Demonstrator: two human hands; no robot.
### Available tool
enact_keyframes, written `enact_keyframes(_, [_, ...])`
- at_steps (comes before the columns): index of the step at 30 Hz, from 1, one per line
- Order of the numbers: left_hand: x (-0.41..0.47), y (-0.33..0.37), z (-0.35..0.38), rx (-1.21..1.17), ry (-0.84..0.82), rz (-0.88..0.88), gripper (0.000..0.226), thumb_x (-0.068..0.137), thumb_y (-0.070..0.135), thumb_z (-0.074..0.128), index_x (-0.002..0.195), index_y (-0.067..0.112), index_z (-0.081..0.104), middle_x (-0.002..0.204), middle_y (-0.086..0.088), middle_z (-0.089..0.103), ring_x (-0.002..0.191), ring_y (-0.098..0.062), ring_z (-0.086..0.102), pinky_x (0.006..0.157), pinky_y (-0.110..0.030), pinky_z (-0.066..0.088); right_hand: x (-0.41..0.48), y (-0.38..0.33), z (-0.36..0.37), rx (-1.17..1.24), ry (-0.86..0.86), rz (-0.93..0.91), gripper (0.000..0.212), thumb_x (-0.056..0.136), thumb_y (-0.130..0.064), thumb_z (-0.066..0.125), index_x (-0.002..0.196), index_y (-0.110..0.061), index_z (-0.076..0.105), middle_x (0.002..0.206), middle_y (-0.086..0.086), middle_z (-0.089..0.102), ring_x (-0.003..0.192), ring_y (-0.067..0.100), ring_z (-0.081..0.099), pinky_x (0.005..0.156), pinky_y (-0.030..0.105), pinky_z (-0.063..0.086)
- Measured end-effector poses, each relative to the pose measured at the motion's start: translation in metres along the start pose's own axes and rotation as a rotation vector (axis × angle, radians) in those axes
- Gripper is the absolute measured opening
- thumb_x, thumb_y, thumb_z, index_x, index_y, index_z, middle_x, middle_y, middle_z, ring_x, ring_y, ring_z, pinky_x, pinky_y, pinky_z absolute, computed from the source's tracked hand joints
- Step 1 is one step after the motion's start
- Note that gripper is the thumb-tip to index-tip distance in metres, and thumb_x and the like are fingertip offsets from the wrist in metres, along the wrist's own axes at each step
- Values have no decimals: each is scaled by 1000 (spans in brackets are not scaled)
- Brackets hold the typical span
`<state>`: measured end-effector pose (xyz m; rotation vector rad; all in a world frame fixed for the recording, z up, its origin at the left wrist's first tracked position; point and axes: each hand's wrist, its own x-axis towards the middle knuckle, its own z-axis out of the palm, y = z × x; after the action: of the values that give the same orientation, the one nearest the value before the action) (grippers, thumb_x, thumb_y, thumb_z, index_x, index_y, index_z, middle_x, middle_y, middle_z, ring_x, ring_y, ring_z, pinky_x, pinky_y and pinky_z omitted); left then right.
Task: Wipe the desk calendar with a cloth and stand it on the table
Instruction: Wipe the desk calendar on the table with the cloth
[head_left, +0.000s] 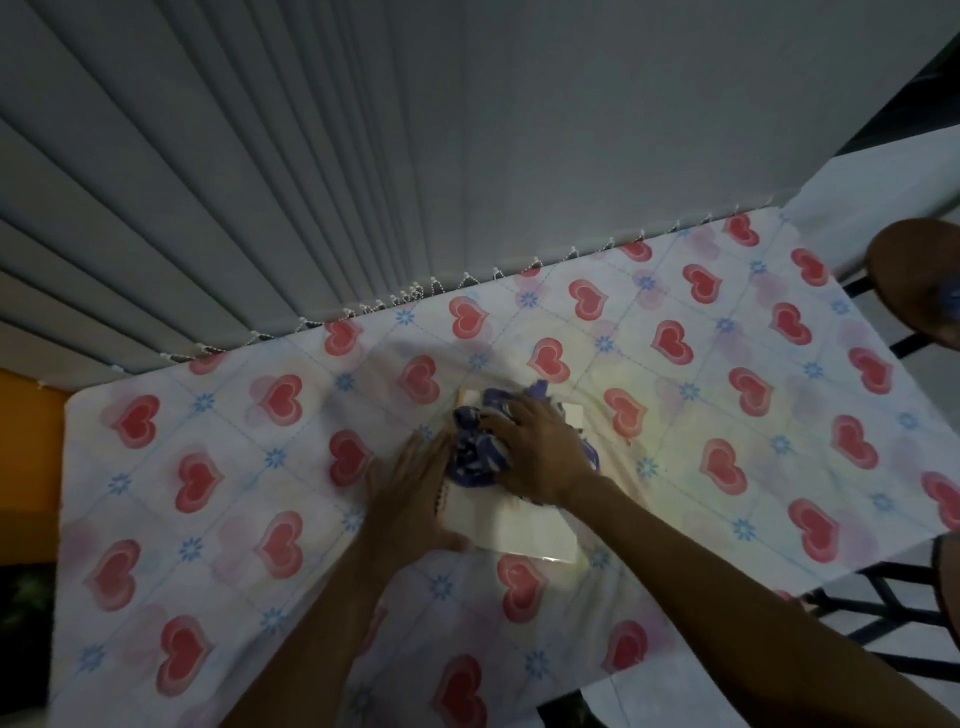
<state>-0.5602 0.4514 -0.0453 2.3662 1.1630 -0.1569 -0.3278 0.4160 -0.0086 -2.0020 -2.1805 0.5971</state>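
While left hand (410, 493) steadies calendar (524, 530), right hand (540, 452) presses cloth (475, 454) on it.

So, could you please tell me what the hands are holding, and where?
The right hand presses the bunched purple cloth from above onto the flat calendar; the left hand steadies the calendar's left edge.

No text, number or brand can be read anywhere; the calendar (524, 527) at the frame's centre shows only blurred, illegible marks.

One desk calendar (524, 525), one cloth (475, 452), one tablecloth (727, 405), two hands: left (410, 499), right (540, 447).
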Motion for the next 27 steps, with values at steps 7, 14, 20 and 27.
enact_keyframes(7, [-3, 3, 0, -17, 95, 62, 129, 54, 79, 75, 157, 15, 30, 163, -2, 29, 151, -23, 22, 114, -60, 24, -33, -32, 33, 81, 62, -200, 47, 79, -46, 69, 118, -19, 69, 111, 6, 67, 111, 30, 60, 105, 46, 42])
enact_keyframes(14, [-3, -1, 1, 23, 64, 39, 114, 69, 83, 55, 160, 23, 20, 166, 6, 22, 154, -21, 17, 114, -61, 26, -46, -29, 33, 46, 85, -318, 49, 86, -40, 69, 127, -14, 68, 120, 11, 70, 116, 33, 63, 107, 46, 44])
enact_keyframes(20, [1, -2, 2, -35, -60, -31, 147, 42, 91, 66, 161, 32, 3, 168, 13, 4, 156, -17, 0, 117, -63, 13, -17, 10, -5, 17, 47, -22, 66, 74, -35, 77, 135, -17, 60, 114, 17, 65, 97, 39, 63, 78, 42, 56])
enact_keyframes(27, [0, 0, -3, 15, -73, -48, 147, 42, 91, 63, 159, 36, -7, 168, 17, -6, 155, -14, -6, 118, -63, 12, -50, 32, 7, -30, 222, 275, 73, 76, -35, 81, 140, -12, 53, 122, 17, 65, 102, 37, 63, 77, 41, 57])
